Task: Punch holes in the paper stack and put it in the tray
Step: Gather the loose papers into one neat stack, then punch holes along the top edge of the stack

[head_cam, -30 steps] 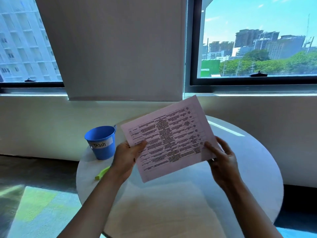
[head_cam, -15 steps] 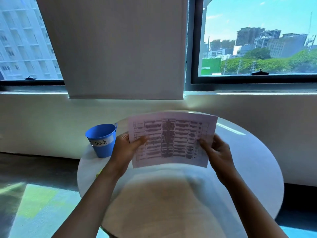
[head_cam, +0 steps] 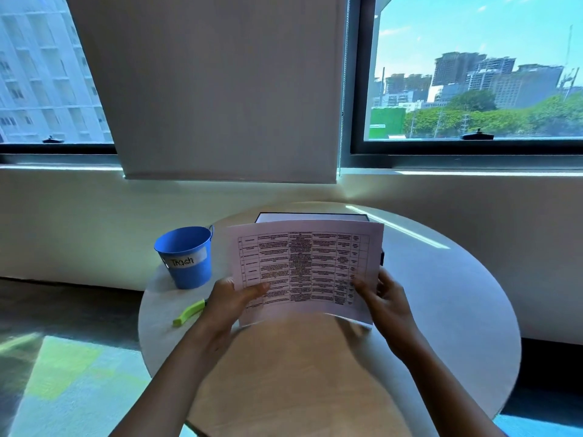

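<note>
I hold a paper stack (head_cam: 306, 266), printed with a dense table, landscape and slightly bowed above the round white table (head_cam: 441, 294). My left hand (head_cam: 233, 301) grips its lower left edge, thumb on the printed face. My right hand (head_cam: 383, 298) grips the lower right edge. Behind the sheets, a dark tray (head_cam: 310, 217) shows only its far rim and pale inside; the paper hides the rest. No hole punch is visible.
A blue bucket labelled "Trash" (head_cam: 186, 257) stands at the table's left. A lime-green highlighter (head_cam: 188, 312) lies near the left edge, just beside my left wrist. A wall with windows and a lowered blind runs behind the table.
The paper turned from tilted to level landscape and dropped lower toward me. The tray's far rim has come into view behind it, and the highlighter shows again by my left wrist.
</note>
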